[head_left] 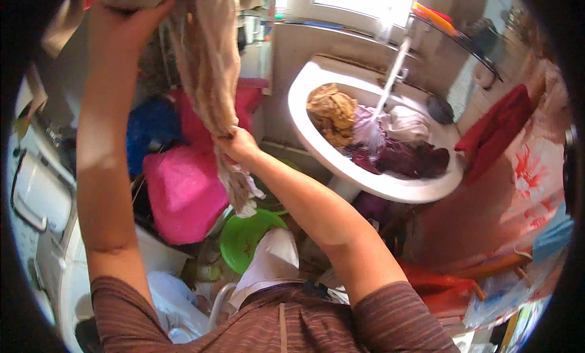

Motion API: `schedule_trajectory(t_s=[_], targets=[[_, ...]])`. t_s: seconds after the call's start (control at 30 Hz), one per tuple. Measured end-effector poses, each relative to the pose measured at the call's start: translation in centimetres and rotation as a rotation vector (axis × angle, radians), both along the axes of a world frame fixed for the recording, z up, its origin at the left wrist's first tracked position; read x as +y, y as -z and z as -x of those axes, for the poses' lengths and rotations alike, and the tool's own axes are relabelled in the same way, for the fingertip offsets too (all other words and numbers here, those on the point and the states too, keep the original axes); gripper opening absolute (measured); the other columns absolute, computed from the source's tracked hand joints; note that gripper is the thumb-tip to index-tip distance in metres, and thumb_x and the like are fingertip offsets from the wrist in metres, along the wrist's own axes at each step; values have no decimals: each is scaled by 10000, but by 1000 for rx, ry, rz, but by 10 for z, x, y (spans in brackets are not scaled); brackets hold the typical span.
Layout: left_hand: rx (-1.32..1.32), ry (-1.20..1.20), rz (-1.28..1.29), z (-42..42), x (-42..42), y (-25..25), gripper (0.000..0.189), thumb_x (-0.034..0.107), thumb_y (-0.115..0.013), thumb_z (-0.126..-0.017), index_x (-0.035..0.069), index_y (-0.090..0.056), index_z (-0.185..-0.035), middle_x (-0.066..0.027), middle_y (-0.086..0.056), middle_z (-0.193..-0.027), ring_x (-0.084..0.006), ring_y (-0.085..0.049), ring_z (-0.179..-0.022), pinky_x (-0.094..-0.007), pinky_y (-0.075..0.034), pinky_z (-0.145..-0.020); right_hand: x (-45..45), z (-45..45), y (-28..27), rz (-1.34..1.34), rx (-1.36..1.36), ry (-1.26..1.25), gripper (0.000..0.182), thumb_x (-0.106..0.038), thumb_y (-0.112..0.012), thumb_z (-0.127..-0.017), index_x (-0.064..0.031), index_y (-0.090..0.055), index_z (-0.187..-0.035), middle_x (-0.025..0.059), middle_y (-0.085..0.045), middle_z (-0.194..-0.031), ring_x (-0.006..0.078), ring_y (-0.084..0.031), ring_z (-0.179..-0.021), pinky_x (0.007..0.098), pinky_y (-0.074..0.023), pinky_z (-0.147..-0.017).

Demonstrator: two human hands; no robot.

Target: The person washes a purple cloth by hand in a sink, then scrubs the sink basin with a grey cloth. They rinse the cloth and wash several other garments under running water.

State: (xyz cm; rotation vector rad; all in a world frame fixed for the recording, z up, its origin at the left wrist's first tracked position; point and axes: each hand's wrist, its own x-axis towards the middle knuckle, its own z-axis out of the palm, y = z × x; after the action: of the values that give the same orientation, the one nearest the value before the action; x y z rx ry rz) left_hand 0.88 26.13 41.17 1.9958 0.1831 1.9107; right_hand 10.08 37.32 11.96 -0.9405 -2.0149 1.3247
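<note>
A long beige cloth (212,56) hangs from the top of the view. My right hand (235,142) is closed around its lower part, and the loose end dangles over a green plastic basin (247,241). My left hand (137,21) is raised at the upper left, against light brown cloth at the upper end; its fingers are mostly hidden. In the white washbasin (304,131) lie a mustard-brown cloth (333,110), a white cloth (408,124) and a dark purple cloth (406,158). Water (388,85) runs down onto a pale lilac cloth (365,124) among them.
Bright pink fabric (187,193) and a dark blue item (153,129) are at the left, beside my forearm. Dark red cloth (498,129) hangs right of the washbasin. A dark shelf edge (480,58) juts out above it, below a window (361,3). Red fabric (438,289) lies low at the right.
</note>
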Motion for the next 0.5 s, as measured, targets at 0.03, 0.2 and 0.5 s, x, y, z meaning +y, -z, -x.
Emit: schedule_trajectory(t_s=[0.03,0.2,0.5], targets=[[12,-9,4,12,-1,1,321,105,-576,-832,35,-517,-1139,-96,-573,-1102,-233,-533,-1080,-353,-440,-939,-18,1,-24,196,219,29,478,-425,-642,-782,-35,-562,-1047,148,-620,-905,246,-621,-857,395,-502,-705],[154,111,-93,19,27,-3,345,158,-523,-875,24,-490,-1191,-111,-572,-1129,-243,-525,-1107,-363,-419,-970,33,-46,-128,345,1204,-223,377,-412,-447,-927,-91,-583,-1073,92,-616,-1004,213,-600,-891,378,-513,-760],[-299,474,307,-39,115,47,326,202,-598,-839,58,-546,-1126,-78,-611,-1062,-229,-586,-1011,-391,-476,-905,58,-272,-266,-278,1308,283,200,-235,-501,-907,-108,-555,-1052,60,-592,-980,212,-596,-853,357,-519,-762]])
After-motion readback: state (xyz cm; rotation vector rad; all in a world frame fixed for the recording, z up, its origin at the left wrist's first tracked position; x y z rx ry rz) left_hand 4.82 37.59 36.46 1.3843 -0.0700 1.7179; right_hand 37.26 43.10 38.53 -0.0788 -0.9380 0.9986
